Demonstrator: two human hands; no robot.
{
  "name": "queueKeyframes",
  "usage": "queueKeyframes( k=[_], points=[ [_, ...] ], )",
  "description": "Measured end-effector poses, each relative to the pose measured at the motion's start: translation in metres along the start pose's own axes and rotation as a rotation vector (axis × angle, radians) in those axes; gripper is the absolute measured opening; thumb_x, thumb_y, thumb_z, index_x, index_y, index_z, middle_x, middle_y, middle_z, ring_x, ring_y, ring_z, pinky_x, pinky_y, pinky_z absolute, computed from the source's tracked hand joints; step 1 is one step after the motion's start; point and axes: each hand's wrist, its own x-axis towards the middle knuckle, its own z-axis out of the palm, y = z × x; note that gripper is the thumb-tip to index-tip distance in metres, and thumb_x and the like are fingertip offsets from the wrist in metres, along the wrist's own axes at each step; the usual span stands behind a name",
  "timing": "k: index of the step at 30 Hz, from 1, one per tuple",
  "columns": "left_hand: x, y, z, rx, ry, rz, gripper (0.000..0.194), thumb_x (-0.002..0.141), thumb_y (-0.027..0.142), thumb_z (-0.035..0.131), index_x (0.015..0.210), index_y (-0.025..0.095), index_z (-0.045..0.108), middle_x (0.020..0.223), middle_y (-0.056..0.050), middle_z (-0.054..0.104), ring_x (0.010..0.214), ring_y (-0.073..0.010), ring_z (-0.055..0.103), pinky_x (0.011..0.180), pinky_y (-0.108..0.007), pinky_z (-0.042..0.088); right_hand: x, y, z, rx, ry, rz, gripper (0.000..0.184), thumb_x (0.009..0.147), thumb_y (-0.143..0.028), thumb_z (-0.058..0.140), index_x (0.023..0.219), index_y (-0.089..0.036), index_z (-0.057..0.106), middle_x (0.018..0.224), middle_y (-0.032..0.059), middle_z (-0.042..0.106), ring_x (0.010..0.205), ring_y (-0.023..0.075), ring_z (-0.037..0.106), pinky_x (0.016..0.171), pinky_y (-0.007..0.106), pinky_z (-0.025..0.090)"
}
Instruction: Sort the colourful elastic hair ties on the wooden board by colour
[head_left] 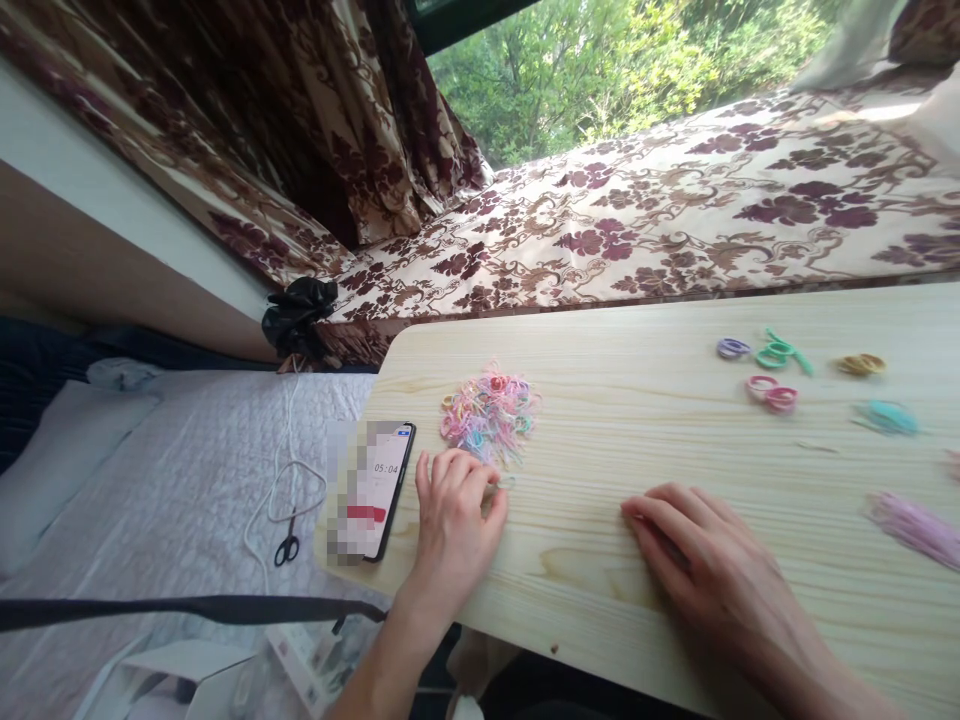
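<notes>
My left hand (459, 515) rests on the table just below a tangled pile of pastel strands and small rings (487, 410). Its fingers are bent in toward the thumb, and a small pale green strand (507, 483) shows at the fingertips. Further right, my right hand (705, 550) lies on its side on the wood, with thumb and index finger pressed together. Whatever they may pinch is too small or hidden to name. Beyond it are a purple ring bundle (733, 348), a green one (780, 352), a pink one (772, 393) and a tan one (861, 365).
A teal strand bundle (887, 417) and a lilac strand bundle (916, 528) lie at the right of the table (570, 450). A phone (386, 490) sits by its left edge. Scissors (286, 550) and a white cord (274, 490) are on the bed (187, 480).
</notes>
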Motion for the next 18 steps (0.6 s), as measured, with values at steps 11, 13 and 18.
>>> queueKeyframes(
  k=[11,13,18],
  points=[
    [0.007,0.003,0.002,0.072,-0.009,0.05,0.019,0.082,0.008,0.057,0.068,0.021,0.057,0.076,-0.001,0.064,0.087,-0.0208,0.054,0.103,-0.052,0.034,-0.001,0.0,0.0,-0.037,-0.01,-0.009,0.021,0.095,-0.028,0.045,0.088,-0.023,0.064,0.083,0.0029,0.066,0.075,0.0161,0.059,0.07,0.03,0.046],
    [0.008,0.005,0.003,0.077,-0.017,0.051,0.019,0.081,0.007,0.056,0.068,0.021,0.057,0.075,-0.001,0.063,0.087,-0.0208,0.054,0.104,-0.053,0.034,-0.002,-0.001,0.0,-0.038,-0.008,-0.017,0.021,0.095,-0.027,0.044,0.088,-0.023,0.063,0.083,0.0028,0.066,0.075,0.016,0.059,0.07,0.03,0.046],
    [0.007,0.017,0.008,0.014,-0.064,0.086,0.019,0.083,0.008,0.054,0.068,0.02,0.054,0.075,-0.001,0.061,0.089,-0.0207,0.054,0.105,-0.053,0.033,-0.001,-0.002,-0.001,-0.046,-0.026,-0.01,0.02,0.095,-0.025,0.044,0.088,-0.023,0.063,0.083,0.0027,0.065,0.076,0.0161,0.058,0.071,0.03,0.046]
  ],
)
